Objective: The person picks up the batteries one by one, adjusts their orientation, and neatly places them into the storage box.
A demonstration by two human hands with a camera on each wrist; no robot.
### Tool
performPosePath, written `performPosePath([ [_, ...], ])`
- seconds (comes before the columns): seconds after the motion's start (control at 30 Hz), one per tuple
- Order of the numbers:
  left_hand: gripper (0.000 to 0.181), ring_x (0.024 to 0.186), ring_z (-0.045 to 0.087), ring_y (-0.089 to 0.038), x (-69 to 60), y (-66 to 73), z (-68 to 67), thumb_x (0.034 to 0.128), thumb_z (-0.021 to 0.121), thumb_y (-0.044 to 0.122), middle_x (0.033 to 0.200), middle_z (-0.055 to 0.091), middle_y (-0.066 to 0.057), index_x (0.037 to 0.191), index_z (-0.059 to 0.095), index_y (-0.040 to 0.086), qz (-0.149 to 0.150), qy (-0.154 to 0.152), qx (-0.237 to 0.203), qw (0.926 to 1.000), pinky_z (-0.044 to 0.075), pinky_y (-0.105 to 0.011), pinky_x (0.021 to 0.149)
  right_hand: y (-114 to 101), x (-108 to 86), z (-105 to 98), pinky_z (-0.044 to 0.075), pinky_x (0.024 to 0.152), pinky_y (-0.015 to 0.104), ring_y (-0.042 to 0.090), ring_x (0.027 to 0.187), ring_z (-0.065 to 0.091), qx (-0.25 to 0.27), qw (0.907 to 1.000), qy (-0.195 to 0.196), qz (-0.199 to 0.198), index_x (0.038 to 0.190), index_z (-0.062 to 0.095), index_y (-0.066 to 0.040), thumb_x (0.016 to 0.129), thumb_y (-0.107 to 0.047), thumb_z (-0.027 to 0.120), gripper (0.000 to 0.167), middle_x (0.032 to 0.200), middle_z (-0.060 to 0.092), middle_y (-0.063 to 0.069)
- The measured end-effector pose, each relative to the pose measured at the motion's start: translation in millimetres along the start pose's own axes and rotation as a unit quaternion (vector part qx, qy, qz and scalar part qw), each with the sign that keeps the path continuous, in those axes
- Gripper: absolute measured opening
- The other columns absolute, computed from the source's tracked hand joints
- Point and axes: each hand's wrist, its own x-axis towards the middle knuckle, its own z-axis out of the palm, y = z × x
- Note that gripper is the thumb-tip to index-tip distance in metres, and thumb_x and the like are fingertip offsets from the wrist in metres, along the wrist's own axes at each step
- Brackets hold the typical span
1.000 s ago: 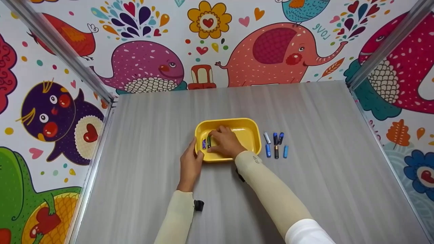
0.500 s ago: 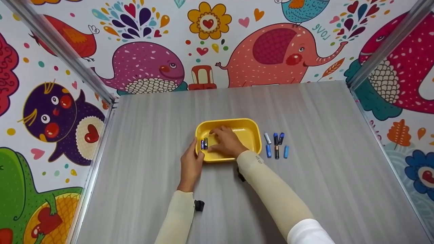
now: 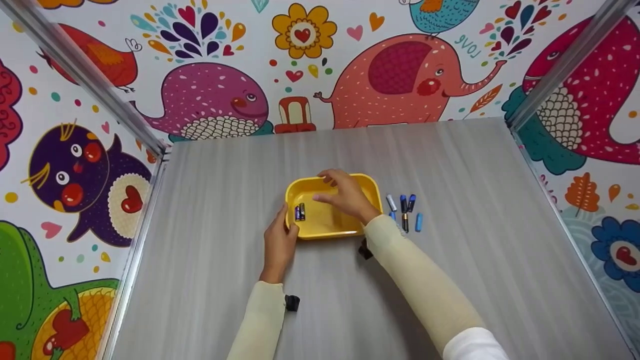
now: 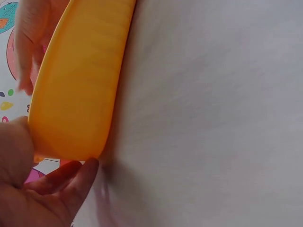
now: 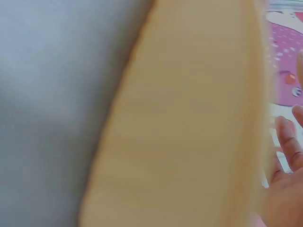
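A yellow plastic tray [image 3: 320,225] sits on the table, with two small batteries [image 3: 300,212] side by side at its left end. My left hand [image 3: 280,242] grips that end; in the left wrist view its digits lie at the rim and the lower corner of the tray wall [image 4: 78,94]. Over the tray's right half hovers my right hand [image 3: 348,197], fingers spread and thumb apart, holding nothing. To the right of the tray lie several loose batteries [image 3: 411,203], blue, black and silver, one partly hidden by my right sleeve. The right wrist view is blurred.
The grey wood-grain table [image 3: 215,200] runs around the tray on all sides. Walls printed with cartoon animals [image 3: 395,82] and metal frame posts [image 3: 90,75] enclose its back and sides.
My right hand has let go of a green-black battery beside the purple one, then lifted and moved right, away from the pair. The left hand stays on the tray.
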Motion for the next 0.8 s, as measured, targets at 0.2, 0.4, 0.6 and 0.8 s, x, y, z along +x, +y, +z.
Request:
performPosePath([
  [0.2, 0.062, 0.145, 0.045, -0.021, -0.3, 0.2, 0.5, 0.1001, 0.056, 0.013, 0.16, 0.046, -0.005, 0.159, 0.038, 0.014, -0.003, -0.001, -0.007, 1.0, 0.04, -0.041, 0.119, 4.0, -13.7, -46.3, 0.052, 0.104, 0.05, 0.03, 0.117, 0.06, -0.007, 0.9976, 0.056, -0.04, 0.135, 0.063, -0.02, 0.087, -0.046, 0.078, 0.056, 0.126, 0.066, 0.009],
  [0.4, 0.062, 0.142, 0.048, -0.02, -0.2, 0.0, -0.1, 0.1, 0.056, 0.013, 0.159, 0.046, -0.005, 0.159, 0.038, 0.015, -0.006, 0.0, -0.008, 0.9999, 0.042, -0.041, 0.117, 15.9, -33.8, -90.0, 0.055, 0.092, 0.043, 0.022, 0.109, 0.059, -0.011, 0.9911, 0.112, -0.071, 0.134, 0.064, -0.019, 0.093, -0.05, 0.069, 0.052, 0.121, 0.067, 0.008],
  [0.6, 0.062, 0.143, 0.047, -0.022, 0.8, -1.8, -0.2, 0.0997, 0.056, 0.012, 0.159, 0.046, -0.005, 0.159, 0.038, 0.013, 0.001, 0.001, -0.006, 1.0, 0.041, -0.042, 0.118, 31.0, -55.4, -118.6, 0.054, 0.092, 0.045, 0.019, 0.108, 0.057, -0.036, 0.9859, 0.141, -0.083, 0.137, 0.061, -0.017, 0.099, -0.047, 0.061, 0.048, 0.121, 0.066, 0.003],
  [0.8, 0.062, 0.142, 0.049, -0.021, 0.5, -2.8, 0.8, 0.0992, 0.056, 0.011, 0.159, 0.046, -0.006, 0.158, 0.039, 0.011, 0.009, 0.006, -0.007, 0.9999, 0.042, -0.042, 0.117, 48.4, -73.5, -137.5, 0.051, 0.091, 0.044, 0.019, 0.108, 0.056, -0.064, 0.9826, 0.153, -0.083, 0.139, 0.059, -0.016, 0.101, -0.043, 0.059, 0.047, 0.121, 0.065, 0.004],
])
